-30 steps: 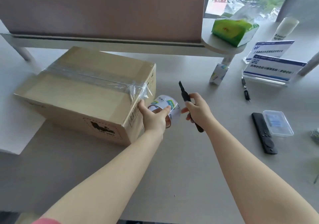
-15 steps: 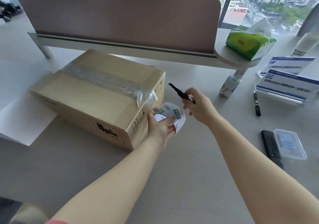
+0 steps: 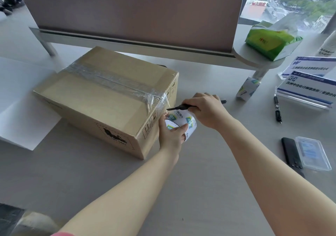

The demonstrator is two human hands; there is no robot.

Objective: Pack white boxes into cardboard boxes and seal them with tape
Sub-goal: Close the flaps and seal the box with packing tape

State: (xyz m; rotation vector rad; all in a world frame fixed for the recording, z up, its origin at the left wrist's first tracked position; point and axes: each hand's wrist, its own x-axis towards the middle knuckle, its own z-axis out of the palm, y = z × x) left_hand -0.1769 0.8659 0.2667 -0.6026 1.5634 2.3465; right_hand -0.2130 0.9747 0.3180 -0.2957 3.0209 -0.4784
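Observation:
A closed cardboard box [image 3: 101,99] lies on the grey desk, with clear tape [image 3: 116,82] running across its top seam and bunching at the right edge. My left hand [image 3: 171,135] grips a roll of tape [image 3: 183,123] with a white printed core, pressed against the box's right side. My right hand [image 3: 205,110] holds a black utility knife [image 3: 181,107] level, its tip pointing left at the stretch of tape between roll and box. No white boxes are visible.
A white sheet [image 3: 21,104] lies left of the box. A desk divider [image 3: 127,12] stands behind. To the right are a green tissue pack [image 3: 269,41], a small carton [image 3: 248,88], a pen [image 3: 277,110], sign holders [image 3: 307,86], a black remote [image 3: 291,155] and a clear plastic case [image 3: 311,155].
My right hand swung the knife from upright to level and brought its tip left to the tape above the roll. The left hand kept the roll against the box. The view shifted slightly.

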